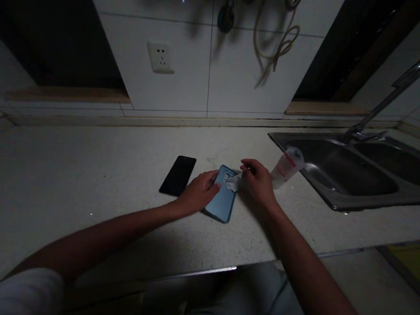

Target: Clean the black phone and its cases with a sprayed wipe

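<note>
A light blue phone case (220, 203) is tilted over the countertop, its camera cutout towards the far end. My left hand (198, 192) grips it by the left edge, thumb across the flat back. Against the cutout area lies a crumpled white tissue (233, 183). The fingers of my right hand (258, 181) are closed on the tissue's right end. To the left of my left hand, a black smartphone (178, 175) lies flat, screen side up. Just beyond my right hand, a clear plastic cup (287, 167) with red print leans to the right.
A steel double sink (338, 200) with a tall faucet (396, 90) is set into the countertop (65, 174) on the right. On the tiled back wall are a power socket (160, 57) and a hanging looped hose (274, 55). The counter's front edge runs close to my body.
</note>
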{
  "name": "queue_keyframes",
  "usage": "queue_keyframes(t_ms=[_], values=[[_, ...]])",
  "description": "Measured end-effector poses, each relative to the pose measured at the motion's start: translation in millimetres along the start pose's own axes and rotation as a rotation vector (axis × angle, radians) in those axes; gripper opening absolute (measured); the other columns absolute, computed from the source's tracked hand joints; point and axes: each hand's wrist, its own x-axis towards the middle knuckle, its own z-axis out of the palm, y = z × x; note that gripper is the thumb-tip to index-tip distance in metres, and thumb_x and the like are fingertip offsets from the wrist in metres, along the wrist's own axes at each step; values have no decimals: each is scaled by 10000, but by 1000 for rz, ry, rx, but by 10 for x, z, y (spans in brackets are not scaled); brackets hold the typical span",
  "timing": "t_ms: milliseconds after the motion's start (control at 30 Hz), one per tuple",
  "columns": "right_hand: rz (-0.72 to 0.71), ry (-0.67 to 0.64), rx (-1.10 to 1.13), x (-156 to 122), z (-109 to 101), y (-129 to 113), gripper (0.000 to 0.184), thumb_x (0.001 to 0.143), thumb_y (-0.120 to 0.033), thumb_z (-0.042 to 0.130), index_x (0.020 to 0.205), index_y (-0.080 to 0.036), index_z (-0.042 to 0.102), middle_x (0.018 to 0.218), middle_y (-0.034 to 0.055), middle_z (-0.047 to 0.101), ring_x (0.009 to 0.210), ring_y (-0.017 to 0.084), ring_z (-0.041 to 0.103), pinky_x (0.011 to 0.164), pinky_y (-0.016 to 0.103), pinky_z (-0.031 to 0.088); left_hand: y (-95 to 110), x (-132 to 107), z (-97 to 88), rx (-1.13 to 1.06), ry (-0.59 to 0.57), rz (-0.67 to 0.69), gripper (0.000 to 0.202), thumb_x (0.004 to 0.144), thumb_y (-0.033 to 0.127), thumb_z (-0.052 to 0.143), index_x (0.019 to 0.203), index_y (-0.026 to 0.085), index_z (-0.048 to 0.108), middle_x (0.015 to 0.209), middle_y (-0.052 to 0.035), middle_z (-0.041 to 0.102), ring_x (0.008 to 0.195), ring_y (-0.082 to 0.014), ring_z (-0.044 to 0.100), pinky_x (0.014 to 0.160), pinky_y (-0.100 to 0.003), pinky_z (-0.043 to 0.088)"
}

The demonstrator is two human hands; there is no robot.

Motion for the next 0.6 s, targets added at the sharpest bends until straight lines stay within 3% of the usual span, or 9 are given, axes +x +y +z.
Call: queue_keyframes(t_ms=[200,333,400,600], values=[[172,-91,154,32,51,83,315,759,-403,654,978,-183,713,881,72,733,751,203,656,697,357,523,26,0,-88,328,-89,113,311,857,326,623,1139,229,712,1017,-96,682,960,-282,627,923,-410,472],[213,-99,228,44,45,104,311,715,-397,693,943,-186,719,838,61,724,707,185,632,648,326,502,68,38,-177,455,-83,113,359,906,390,581,1201,210,678,1121,-133,660,985,-287,634,918,-402,472],[227,-96,245,49,40,107,316,710,-394,695,943,-181,717,828,56,718,702,179,625,633,315,498,133,76,-270,651,-78,126,419,937,409,543,1287,196,629,1228,-164,626,1064,-308,616,953,-420,452],[241,-83,241,47,44,94,326,711,-411,688,940,-179,708,794,40,698,676,169,607,603,298,475,339,216,-647,1243,-22,-76,507,928,430,552,1327,117,566,1313,-267,568,1219,-435,525,939,-491,443]])
